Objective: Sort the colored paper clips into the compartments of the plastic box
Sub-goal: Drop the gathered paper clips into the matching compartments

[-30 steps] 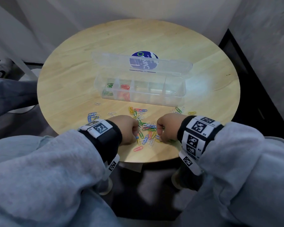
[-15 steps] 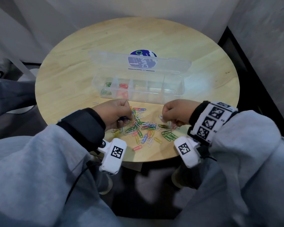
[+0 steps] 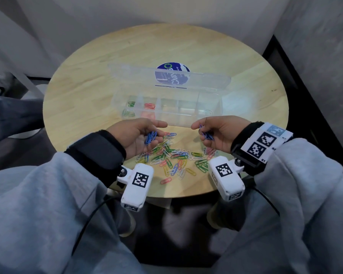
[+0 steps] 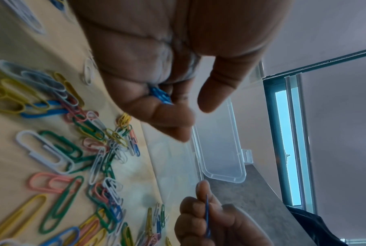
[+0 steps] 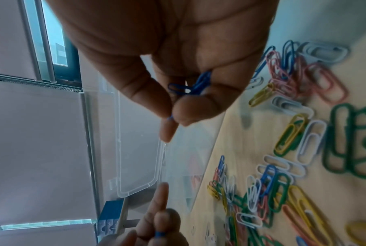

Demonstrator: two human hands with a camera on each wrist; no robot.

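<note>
The clear plastic box [image 3: 188, 120] stands open mid-table, its lid [image 3: 206, 81] tipped back. Green clips [image 3: 129, 110] lie in its leftmost compartment, red ones [image 3: 149, 107] in the one beside it, and a pale clip [image 3: 206, 111] in the rightmost. A mixed pile of colored paper clips [image 3: 176, 158] lies in front of the box. My left hand [image 3: 158, 131] is palm up just before the box, fingers curled round a bunch of blue clips [image 3: 151, 137] [image 4: 160, 96]. My right hand [image 3: 199, 132] pinches a blue clip [image 5: 170, 118] and cups more blue clips [image 3: 207, 135] [image 5: 199, 83].
The round wooden table [image 3: 87, 91] carries a blue sticker [image 3: 172, 75] seen through the lid. Its front edge lies just under my wrists. A grey wall stands close on the right, and a dark floor gap runs beside it.
Both hands left the pile, turned palm up and rose toward the box's front wall, each now carrying blue clips. The pile lies uncovered between my wrists.
</note>
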